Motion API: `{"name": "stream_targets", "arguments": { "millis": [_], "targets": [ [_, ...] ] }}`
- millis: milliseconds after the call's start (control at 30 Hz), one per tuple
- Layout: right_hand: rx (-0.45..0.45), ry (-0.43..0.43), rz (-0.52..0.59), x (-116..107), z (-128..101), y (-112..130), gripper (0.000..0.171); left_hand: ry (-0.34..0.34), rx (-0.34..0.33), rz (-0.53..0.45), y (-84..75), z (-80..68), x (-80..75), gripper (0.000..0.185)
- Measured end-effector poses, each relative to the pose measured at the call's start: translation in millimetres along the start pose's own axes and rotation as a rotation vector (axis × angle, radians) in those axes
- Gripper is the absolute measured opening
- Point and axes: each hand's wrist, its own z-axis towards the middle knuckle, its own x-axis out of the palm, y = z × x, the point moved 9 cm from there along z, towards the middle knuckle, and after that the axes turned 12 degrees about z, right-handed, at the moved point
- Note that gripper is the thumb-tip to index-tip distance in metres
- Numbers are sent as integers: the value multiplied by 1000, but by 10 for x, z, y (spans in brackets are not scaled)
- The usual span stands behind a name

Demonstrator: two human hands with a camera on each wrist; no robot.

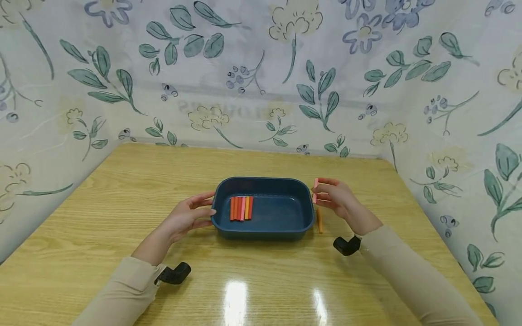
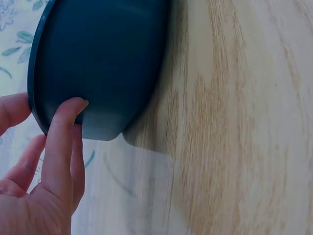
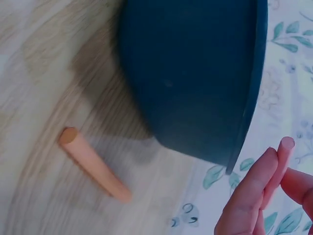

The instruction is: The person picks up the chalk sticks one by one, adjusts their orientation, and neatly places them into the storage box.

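A dark blue rectangular container point(image 1: 263, 233) with rounded corners stands on the table. At its left end, my left hand point(image 1: 189, 217) holds the rim between thumb and fingers; the left wrist view shows a fingertip point(image 2: 73, 105) against the outer wall. Beyond the right end, my right hand point(image 1: 336, 199) pinches a pink chalk stick point(image 3: 279, 169) upright beside the rim. Several red, orange, pink and yellow chalk sticks point(image 1: 241, 208) lie side by side in the container's left part. An orange chalk stick point(image 3: 95, 164) lies on the table by the right end, below my right hand.
The wooden table point(image 1: 122, 194) reaches back to a wall covering point(image 1: 261, 122) printed with leaves and flowers, which also rises at both sides. A black wrist camera point(image 1: 175, 273) sits at my left cuff, another black camera point(image 1: 346, 246) at my right.
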Motion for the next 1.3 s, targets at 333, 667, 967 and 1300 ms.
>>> {"name": "stream_targets", "arguments": {
  "millis": [333,667,967,1300],
  "targets": [
    [28,32,-29,243,2,12,57,-8,-5,7,2,-3,-17,63],
    [100,64,-29,596,82,27,53,-4,-9,10,1,20,-41,64],
    [159,191,-1,892,218,7,52,-2,-10,20,-4,33,-45,63],
    [245,177,-104,1074,395,-115,52,0,-20,9,-3,34,-51,63]
  ]
}}
